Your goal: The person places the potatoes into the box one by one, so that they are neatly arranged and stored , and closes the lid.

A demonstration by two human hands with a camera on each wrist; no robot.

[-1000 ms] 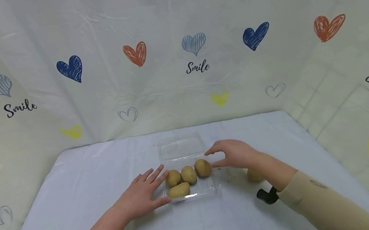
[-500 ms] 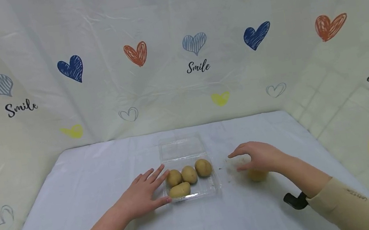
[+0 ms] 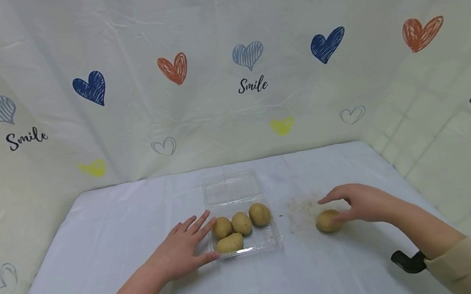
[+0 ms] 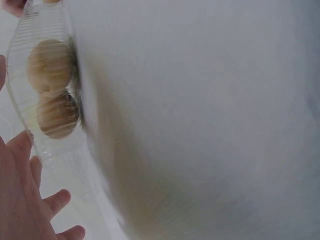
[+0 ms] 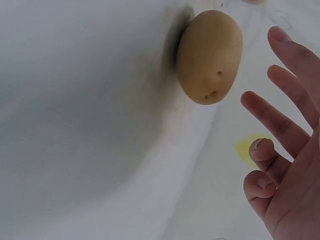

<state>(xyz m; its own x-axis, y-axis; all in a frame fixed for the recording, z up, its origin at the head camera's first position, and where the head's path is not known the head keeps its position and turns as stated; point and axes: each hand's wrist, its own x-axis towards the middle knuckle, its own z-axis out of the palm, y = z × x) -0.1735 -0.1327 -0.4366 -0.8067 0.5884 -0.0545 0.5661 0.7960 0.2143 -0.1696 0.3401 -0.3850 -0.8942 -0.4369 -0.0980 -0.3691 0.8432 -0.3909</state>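
Observation:
Several potatoes (image 3: 241, 223) lie in a clear plastic clamshell container (image 3: 263, 239), its lid (image 3: 230, 189) folded back behind it. At the container's left side my left hand (image 3: 181, 252) rests with fingers spread, the fingertips and thumb at its rim. To the right of the container, a lone potato (image 3: 327, 221) lies on the white cloth. Over its right side hovers my right hand (image 3: 365, 203), thumb and fingers apart. In the right wrist view a gap shows between this potato (image 5: 210, 57) and the fingers (image 5: 277, 122), which hold nothing.
Brown crumbs of dirt (image 3: 300, 210) are scattered on the tablecloth (image 3: 255, 290) between the container and the lone potato. A pale curtain (image 3: 199, 16) printed with hearts hangs behind the table and along its sides.
My right hand has moved away from the container to the right, over to the lone potato, which its arm partly covered before. The left hand and the container have stayed put.

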